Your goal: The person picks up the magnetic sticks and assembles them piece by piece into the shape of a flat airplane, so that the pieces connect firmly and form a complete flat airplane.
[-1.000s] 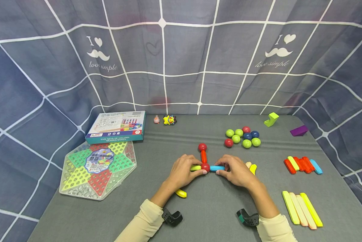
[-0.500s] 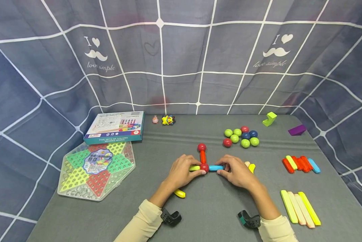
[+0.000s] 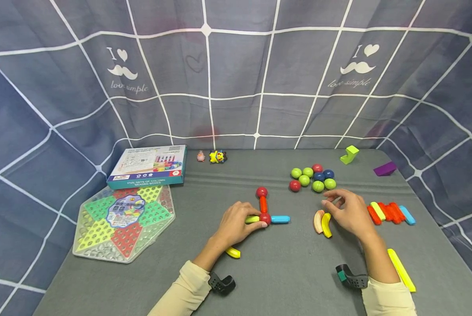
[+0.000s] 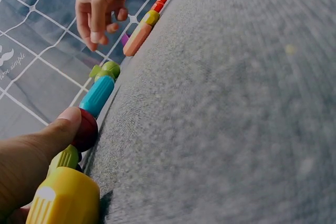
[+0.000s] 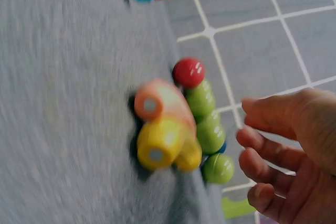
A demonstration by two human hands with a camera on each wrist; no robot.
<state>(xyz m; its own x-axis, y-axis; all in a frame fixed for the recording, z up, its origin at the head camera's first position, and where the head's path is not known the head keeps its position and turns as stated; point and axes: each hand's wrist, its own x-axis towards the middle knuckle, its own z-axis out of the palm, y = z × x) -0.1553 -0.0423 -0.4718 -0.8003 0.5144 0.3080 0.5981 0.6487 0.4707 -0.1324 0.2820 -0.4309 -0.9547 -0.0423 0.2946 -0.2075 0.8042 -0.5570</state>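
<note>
In the head view, my left hand [image 3: 237, 226] pinches a build of sticks and balls lying on the table, around its yellow-green stick [image 3: 252, 219] and middle red ball [image 3: 265, 219]. The thumb presses the ball's side in the left wrist view. From that ball a blue stick [image 3: 280, 219] points right and a red stick [image 3: 263, 204] points away, ending in another red ball [image 3: 261, 192]. My right hand [image 3: 348, 213] hovers with loosely bent fingers, holding nothing. Just left of it lie a peach curved piece [image 3: 318, 221] and a yellow curved piece [image 3: 326, 225].
Loose green, red and blue balls [image 3: 304, 180] sit behind. Short sticks [image 3: 391, 213] lie right, a long yellow stick [image 3: 402, 270] nearer. Another yellow curved piece [image 3: 233, 252] is beside my left forearm. A box [image 3: 147, 166] and hexagonal game board [image 3: 125, 224] stand left.
My right hand has let go of the blue stick and moved right, past the curved pieces. The left hand keeps its grip. The head view has shifted slightly.
</note>
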